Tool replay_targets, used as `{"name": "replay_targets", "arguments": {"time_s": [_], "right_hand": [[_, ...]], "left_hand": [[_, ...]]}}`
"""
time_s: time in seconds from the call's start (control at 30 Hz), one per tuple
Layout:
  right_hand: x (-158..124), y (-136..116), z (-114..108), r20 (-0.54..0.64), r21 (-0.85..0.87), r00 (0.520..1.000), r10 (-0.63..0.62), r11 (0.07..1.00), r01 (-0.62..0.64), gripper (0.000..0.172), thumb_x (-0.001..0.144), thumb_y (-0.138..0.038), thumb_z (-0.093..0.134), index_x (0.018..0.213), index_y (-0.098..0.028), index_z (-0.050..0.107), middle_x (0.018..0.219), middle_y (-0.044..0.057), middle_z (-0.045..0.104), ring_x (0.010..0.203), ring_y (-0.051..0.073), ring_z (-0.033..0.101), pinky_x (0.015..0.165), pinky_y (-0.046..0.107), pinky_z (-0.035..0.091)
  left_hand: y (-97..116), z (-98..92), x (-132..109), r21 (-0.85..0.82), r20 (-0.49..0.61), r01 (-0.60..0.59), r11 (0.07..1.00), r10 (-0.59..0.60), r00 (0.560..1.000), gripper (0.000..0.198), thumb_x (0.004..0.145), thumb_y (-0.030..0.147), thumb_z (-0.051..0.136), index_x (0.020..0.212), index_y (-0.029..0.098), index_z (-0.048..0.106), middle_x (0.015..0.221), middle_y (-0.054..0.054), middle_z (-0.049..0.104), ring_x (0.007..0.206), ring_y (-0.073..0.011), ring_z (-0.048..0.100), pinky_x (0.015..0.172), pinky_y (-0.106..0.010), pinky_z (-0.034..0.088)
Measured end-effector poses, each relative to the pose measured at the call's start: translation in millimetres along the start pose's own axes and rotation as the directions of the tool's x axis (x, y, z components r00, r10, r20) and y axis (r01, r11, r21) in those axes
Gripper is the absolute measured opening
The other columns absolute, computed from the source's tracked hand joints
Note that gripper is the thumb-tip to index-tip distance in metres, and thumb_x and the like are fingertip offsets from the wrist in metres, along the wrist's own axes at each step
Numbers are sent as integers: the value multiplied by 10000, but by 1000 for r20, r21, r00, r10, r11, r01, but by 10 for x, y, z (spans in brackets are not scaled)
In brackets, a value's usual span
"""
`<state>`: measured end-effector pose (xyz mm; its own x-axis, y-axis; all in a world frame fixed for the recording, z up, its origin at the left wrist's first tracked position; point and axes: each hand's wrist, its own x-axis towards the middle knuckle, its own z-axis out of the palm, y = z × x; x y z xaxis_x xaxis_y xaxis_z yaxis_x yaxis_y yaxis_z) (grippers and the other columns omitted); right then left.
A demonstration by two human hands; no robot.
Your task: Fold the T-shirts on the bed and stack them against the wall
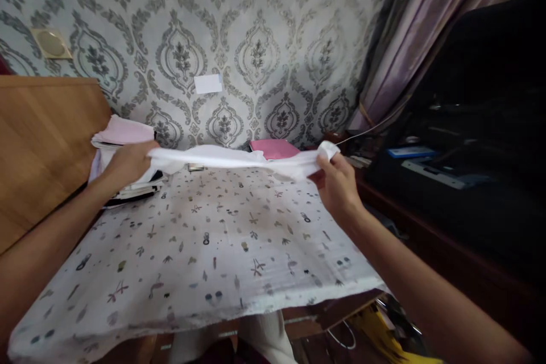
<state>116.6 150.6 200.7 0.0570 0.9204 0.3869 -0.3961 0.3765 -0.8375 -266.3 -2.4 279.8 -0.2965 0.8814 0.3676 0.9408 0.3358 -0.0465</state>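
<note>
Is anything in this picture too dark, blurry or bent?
In the head view, the black area at the right is so dark that most detail is lost; the white cloth looks pale and slightly soft; the wallpaper pattern reads clearly; the forearms look stretched toward the lower corners, probably wide-angle distortion.

Between the left hand (133, 161) and right hand (340, 181), a cloth (213, 157) spans above the surface (230, 227); folded clothes (125, 129) lie far left, a flat item (277, 148) behind the cloth.
</note>
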Motion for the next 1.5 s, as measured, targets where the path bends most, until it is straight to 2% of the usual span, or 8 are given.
{"name": "replay_targets", "arguments": {"time_s": [0.13,0.33,0.67,0.83,1.03,1.27,1.4,1.5], "right_hand": [[-604,139,-351,65,-138,980,190,974,-180,422,682,-544,809,961,-261,667,780,10,665,669,187,621,557,309,540],[-1325,114,-727,46,-234,915,400,895,-379,459,647,-574,850,827,-196,661,649,-21,576,559,112,515,507,234,476],[-2170,153,-1233,-181,-234,798,575,763,-603,468,668,-613,817,757,-195,625,552,5,577,477,129,515,450,239,431],[-2408,268,-1323,-157,-281,746,647,695,-662,505,647,-625,809,848,-180,678,583,21,610,485,159,553,456,275,451],[-2422,435,-1567,3,-607,653,757,521,-601,556,693,-718,669,707,-162,669,561,59,653,503,183,576,480,281,443],[-1559,104,-1637,19,-912,926,377,387,-139,398,858,-570,540,678,-223,615,578,7,630,534,155,557,526,256,417],[-779,306,-1267,194,-954,905,380,286,85,231,908,-369,508,895,-210,675,883,57,721,754,185,637,678,278,459],[-319,673,-988,129,-985,885,447,164,61,262,909,-332,551,1077,-167,668,1141,134,678,1013,238,630,828,309,462]], "left_hand": [[-87,419,-619,-3,227,-102,995,100,969,487,802,148,399,1168,234,709,1132,-77,757,1059,-317,693,843,-364,511],[-31,650,-1332,-109,501,-135,985,172,848,557,793,133,379,1218,236,723,1232,-53,740,1172,-273,667,977,-345,499],[-345,1029,-1946,-322,526,-88,943,256,811,588,733,184,445,1226,357,716,1284,48,713,1210,-274,642,1037,-390,498],[-550,1217,-2012,-326,524,-99,940,267,809,559,743,293,472,1203,526,686,1275,152,701,1146,-295,680,1004,-461,539],[-564,1191,-1672,-242,680,-235,941,338,651,468,769,601,588,1235,596,635,1269,123,711,1168,-365,664,1000,-555,518],[671,1096,-483,-433,634,-329,839,543,551,484,921,570,418,1223,316,700,1197,-36,748,1095,-271,686,941,-350,515],[1482,1566,291,-363,464,-463,809,588,663,405,923,299,393,1210,245,674,1303,-64,695,1225,-246,615,1045,-355,445],[1944,1917,733,-295,378,-420,858,509,774,468,899,213,416,1337,223,580,1294,-102,687,1199,-253,620,1008,-370,464]]}}
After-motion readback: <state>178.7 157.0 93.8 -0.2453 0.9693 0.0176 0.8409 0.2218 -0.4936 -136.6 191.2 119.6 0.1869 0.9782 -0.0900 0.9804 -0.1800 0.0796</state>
